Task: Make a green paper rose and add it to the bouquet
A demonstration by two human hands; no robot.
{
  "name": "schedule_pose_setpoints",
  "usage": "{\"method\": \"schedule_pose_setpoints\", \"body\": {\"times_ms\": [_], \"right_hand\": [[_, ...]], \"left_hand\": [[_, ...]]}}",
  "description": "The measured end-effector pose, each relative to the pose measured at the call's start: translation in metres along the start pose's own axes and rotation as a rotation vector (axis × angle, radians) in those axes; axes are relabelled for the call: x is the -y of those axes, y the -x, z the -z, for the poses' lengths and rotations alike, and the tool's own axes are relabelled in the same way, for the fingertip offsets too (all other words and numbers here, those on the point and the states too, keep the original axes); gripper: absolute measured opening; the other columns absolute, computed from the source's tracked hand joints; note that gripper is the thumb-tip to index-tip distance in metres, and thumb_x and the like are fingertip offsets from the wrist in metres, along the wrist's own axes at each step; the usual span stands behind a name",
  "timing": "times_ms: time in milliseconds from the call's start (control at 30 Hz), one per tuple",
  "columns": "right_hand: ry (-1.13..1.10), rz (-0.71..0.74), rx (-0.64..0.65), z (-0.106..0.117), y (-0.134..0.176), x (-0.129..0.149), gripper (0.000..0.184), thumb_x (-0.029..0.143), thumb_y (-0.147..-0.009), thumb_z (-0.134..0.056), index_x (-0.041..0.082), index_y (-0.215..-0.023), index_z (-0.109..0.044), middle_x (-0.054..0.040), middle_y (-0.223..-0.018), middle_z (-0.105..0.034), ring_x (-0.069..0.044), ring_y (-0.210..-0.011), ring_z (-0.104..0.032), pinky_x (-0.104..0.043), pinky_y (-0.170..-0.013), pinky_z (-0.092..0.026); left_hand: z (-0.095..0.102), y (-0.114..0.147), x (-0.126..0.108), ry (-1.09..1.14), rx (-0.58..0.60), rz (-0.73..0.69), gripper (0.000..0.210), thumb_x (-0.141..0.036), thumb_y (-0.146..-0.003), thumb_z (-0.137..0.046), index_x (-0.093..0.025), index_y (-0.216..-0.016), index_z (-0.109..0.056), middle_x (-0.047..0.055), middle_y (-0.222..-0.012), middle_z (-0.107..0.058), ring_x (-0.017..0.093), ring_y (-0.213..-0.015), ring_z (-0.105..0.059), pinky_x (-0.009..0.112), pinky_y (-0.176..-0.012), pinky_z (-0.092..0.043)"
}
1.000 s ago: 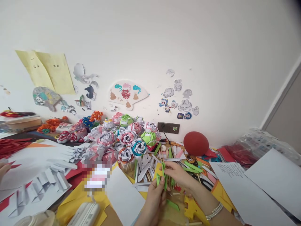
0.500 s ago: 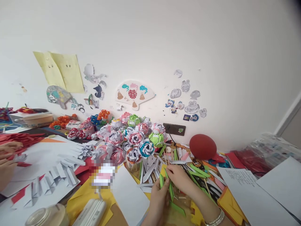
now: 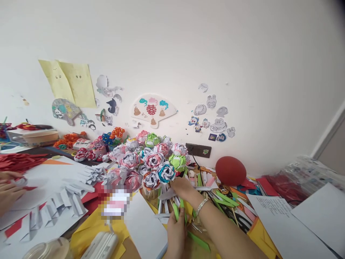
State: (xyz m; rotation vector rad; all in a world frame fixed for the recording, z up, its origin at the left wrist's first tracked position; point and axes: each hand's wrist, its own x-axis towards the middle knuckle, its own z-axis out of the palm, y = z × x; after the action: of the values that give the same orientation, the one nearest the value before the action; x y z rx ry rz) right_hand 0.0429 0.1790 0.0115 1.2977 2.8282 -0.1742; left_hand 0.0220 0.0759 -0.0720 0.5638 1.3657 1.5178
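Note:
My left hand (image 3: 176, 230) is closed around folded green paper pieces (image 3: 176, 212), holding them above the tabletop. My right hand (image 3: 183, 187) reaches past it to the pile of folded white paper strips (image 3: 162, 205), just below the paper flowers (image 3: 154, 158). Its fingers are bent down and pinch at a folded white paper strip (image 3: 166, 194); the fingertips are partly hidden. A loose green strip (image 3: 198, 241) lies under my right forearm.
Left of me, another person's hands (image 3: 9, 192) work beside red paper (image 3: 21, 162) and rows of folded white pieces (image 3: 56, 210). A white device (image 3: 101, 246) and a jar (image 3: 48, 249) sit in front. A red balloon (image 3: 230, 171) and written sheets (image 3: 272, 212) lie right.
My right hand has left the green pieces and moved left and forward to the white strips. My left hand keeps the green pieces and has shifted slightly left and down.

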Motion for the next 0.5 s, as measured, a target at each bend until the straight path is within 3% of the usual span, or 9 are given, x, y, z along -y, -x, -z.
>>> {"method": "schedule_pose_setpoints", "body": {"times_ms": [133, 267, 500], "right_hand": [[0.034, -0.091, -0.042, 0.013, 0.004, -0.017, 0.025, 0.029, -0.089, -0.053, 0.016, -0.110, -0.055, -0.0071, -0.113, -0.057, -0.020, -0.097, -0.057, -0.041, -0.082, -0.048], [0.039, -0.228, -0.077, 0.022, 0.013, -0.042, 0.027, 0.030, -0.089, -0.053, 0.016, -0.112, -0.054, -0.0073, -0.112, -0.057, -0.020, -0.095, -0.058, -0.040, -0.080, -0.050], [0.046, -0.325, -0.186, 0.013, 0.024, -0.065, 0.029, 0.030, -0.089, -0.053, 0.017, -0.114, -0.053, -0.0076, -0.115, -0.055, -0.020, -0.096, -0.058, -0.040, -0.080, -0.050]], "left_hand": [[0.000, 0.000, 0.001, 0.030, -0.005, 0.007, 0.038, -0.055, -0.060, -0.066, -0.021, -0.071, -0.054, -0.005, -0.046, -0.052, 0.010, -0.034, -0.042, 0.022, -0.036, -0.028], [-0.001, 0.004, -0.001, 0.064, 0.004, 0.020, 0.039, -0.055, -0.060, -0.066, -0.021, -0.070, -0.051, -0.005, -0.048, -0.053, 0.007, -0.032, -0.035, 0.021, -0.036, -0.024], [-0.001, 0.007, -0.010, 0.099, 0.000, 0.020, 0.041, -0.056, -0.062, -0.064, -0.022, -0.070, -0.044, -0.006, -0.051, -0.052, 0.003, -0.031, -0.026, 0.019, -0.036, -0.019]]}}
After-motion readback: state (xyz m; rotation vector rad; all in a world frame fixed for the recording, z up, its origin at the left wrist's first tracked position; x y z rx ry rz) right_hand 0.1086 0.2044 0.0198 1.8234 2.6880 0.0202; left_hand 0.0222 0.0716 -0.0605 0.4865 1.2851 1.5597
